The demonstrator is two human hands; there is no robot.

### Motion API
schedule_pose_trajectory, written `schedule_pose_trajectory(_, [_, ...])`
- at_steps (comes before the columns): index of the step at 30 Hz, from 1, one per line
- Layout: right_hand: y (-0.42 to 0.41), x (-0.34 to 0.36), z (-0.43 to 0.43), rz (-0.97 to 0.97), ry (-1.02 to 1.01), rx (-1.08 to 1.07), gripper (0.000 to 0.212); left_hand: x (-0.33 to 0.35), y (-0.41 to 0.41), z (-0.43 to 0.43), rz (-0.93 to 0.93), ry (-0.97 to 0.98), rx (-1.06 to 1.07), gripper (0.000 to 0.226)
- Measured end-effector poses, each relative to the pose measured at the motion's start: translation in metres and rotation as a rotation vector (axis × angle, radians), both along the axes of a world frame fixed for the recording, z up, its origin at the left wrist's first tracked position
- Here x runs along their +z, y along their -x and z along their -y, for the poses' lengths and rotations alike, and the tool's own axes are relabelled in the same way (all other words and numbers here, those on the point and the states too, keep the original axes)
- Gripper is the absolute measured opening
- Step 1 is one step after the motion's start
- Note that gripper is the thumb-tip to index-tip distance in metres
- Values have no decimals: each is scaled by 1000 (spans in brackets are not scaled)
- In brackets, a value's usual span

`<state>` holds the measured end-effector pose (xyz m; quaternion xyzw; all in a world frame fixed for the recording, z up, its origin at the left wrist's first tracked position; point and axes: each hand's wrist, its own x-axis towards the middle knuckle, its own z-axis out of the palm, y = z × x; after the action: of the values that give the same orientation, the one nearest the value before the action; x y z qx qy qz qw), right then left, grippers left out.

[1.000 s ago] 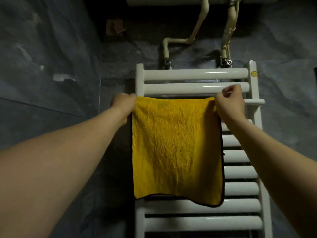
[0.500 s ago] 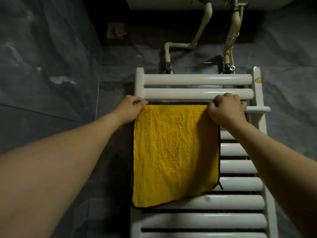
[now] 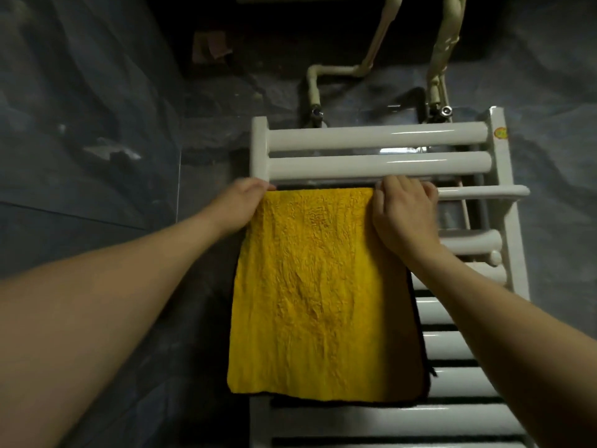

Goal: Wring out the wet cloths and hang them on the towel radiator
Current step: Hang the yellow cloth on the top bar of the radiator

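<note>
Yellow cloth (image 3: 323, 292) on white towel radiator (image 3: 378, 137), grey marbled wall tiles (image 3: 97, 92)

Yellow cloth (image 3: 323, 302) hangs on the radiator (image 3: 378, 163) — left hand (image 3: 242, 203) and right hand (image 3: 403, 215) gripping its top corners.

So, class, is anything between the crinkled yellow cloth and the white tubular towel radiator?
Nothing visible. The left hand and right hand grip the crinkled yellow cloth by its top corners; it already hangs against the white tubular towel radiator.
</note>
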<state>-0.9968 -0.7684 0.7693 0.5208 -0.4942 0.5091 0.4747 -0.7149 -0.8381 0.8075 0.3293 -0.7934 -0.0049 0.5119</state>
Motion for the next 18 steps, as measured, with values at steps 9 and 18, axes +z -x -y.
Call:
schedule_pose_trajectory(9, [5, -7, 17, -32, 83, -80, 38, -26, 7, 29, 149, 165, 176, 83])
schedule_pose_trajectory(18, [2, 1, -18, -36, -152, -7, 49, -8, -13, -13, 256, -52, 378, 78])
